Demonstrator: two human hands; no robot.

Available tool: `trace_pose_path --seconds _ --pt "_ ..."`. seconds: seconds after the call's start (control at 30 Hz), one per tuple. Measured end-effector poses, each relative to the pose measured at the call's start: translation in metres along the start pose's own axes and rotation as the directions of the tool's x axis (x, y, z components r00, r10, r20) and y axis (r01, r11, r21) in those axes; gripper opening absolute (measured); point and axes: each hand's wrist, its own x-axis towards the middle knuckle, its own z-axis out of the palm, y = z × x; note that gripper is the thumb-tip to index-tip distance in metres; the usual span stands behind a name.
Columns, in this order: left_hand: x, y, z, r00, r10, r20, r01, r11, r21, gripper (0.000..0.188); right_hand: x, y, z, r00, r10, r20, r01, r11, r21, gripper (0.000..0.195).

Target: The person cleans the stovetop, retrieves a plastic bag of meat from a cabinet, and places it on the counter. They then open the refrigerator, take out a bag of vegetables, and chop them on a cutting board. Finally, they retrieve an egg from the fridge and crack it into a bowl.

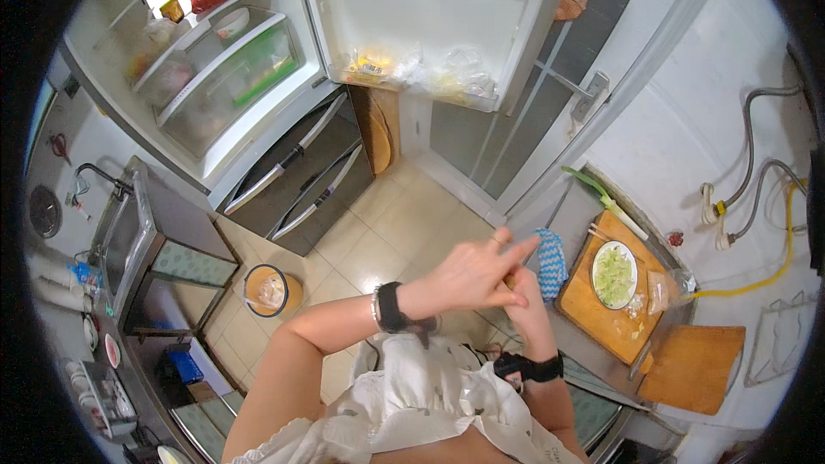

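Note:
My left hand (pixel 474 274) reaches across in front of me, with some fingers extended over my right hand (pixel 525 296). The two hands meet. A small yellowish-brown thing (pixel 511 281) shows between them, mostly hidden by fingers; I cannot tell what it is or which hand has it. Just beyond my right hand lies a blue-and-white patterned cloth (pixel 552 264) at the counter's edge. To its right, a wooden cutting board (pixel 577 290) bears a white dish (pixel 635 262) of chopped pale-green vegetable (pixel 612 275), chopsticks (pixel 602 232) and chopped white bits (pixel 635 306).
Ahead stands a refrigerator with its door (pixel 419 13) wide open and a clear drawer (pixel 225 87) inside. An orange bucket (pixel 293 287) is on the tiled floor. A green onion (pixel 606 200) lies behind the board; another wooden board (pixel 693 367) is nearby. The sink (pixel 119 238) is at left.

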Motion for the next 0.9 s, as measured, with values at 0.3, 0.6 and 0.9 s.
trace_pose_path --seconds 0.3,0.6,0.9 --pt "-0.054 -0.084 -0.106 0.943 -0.138 -0.304 0.107 0.988 -0.115 0.065 0.096 -0.05 0.111 0.999 0.019 0.038 -0.032 0.93 0.366 0.014" --pt "-0.053 -0.162 -0.164 0.925 -0.17 -0.339 0.217 0.971 0.105 0.043 0.211 -0.049 0.125 0.982 0.008 0.19 -0.104 0.859 0.501 0.023" --pt "0.023 -0.244 -0.207 0.92 -0.233 -0.316 0.329 0.896 0.3 0.041 0.446 -0.01 0.03 0.863 -0.348 -0.366 0.105 0.833 -0.543 0.035"
